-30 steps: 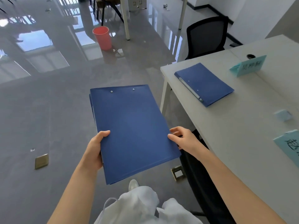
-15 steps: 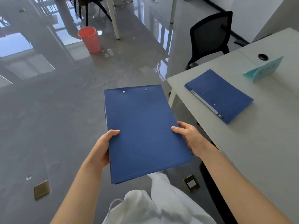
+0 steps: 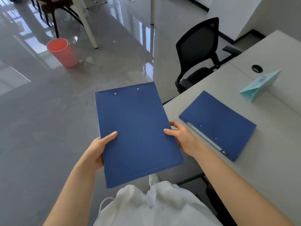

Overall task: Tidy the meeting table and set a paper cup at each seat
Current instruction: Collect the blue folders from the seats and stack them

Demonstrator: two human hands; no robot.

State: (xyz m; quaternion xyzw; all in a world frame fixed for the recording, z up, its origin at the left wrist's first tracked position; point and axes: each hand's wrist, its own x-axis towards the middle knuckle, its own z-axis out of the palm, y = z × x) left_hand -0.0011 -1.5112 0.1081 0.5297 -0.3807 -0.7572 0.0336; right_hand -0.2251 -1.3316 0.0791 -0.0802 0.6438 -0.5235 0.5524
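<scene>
Nearest, white clothing [image 3: 156,207] and a shoe tip [image 3: 153,178] at the bottom edge. Just above, both hands clamped on one blue folder [image 3: 136,132], held flat over the floor, off the bench's near corner: left hand [image 3: 97,152] gripping the left edge, thumb on top; right hand [image 3: 182,137] gripping the right edge, thumb on the cover, fingers beneath. Right of that, on the grey bench [image 3: 268,168], a second folder [image 3: 218,124] lying flat near the corner. Further back, a folded teal name card [image 3: 259,85] beside a cable hole [image 3: 257,68]. Beyond the bench end, a black chair [image 3: 197,51]. Far left on the glossy floor [image 3: 40,128], a red bin [image 3: 62,52].
</scene>
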